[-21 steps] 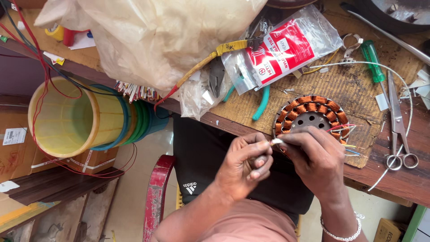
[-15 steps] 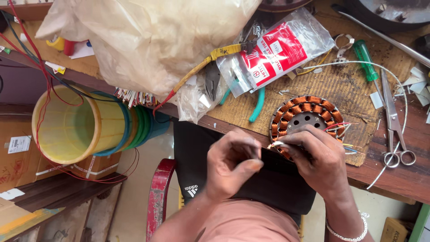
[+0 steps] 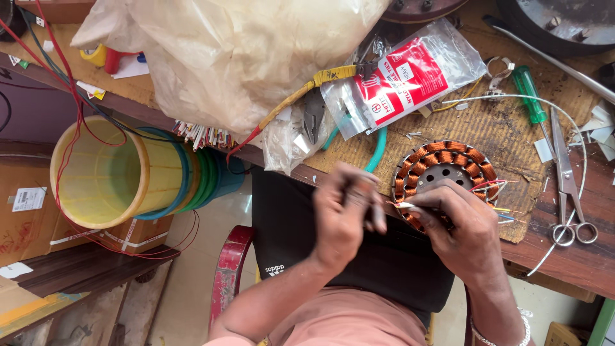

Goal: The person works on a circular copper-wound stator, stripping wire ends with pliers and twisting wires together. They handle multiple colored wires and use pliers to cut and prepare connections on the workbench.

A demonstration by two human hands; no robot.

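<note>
with the stator lying on the mat at the bench edge, the right hand pinching a thin lead and the left hand closed just beside it, steady, short pulls seem best to avoid kinking.

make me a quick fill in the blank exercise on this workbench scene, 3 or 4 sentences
1. The windings on the round stator under the right hand are the colour of ____.
2. The screwdriver on the bench has a ____ handle.
3. The scissors lie to the ____ of the stator in the picture.
4. The outermost of the nested buckets beside the left hand is ____.

Missing words: copper; green; right; yellow
</note>
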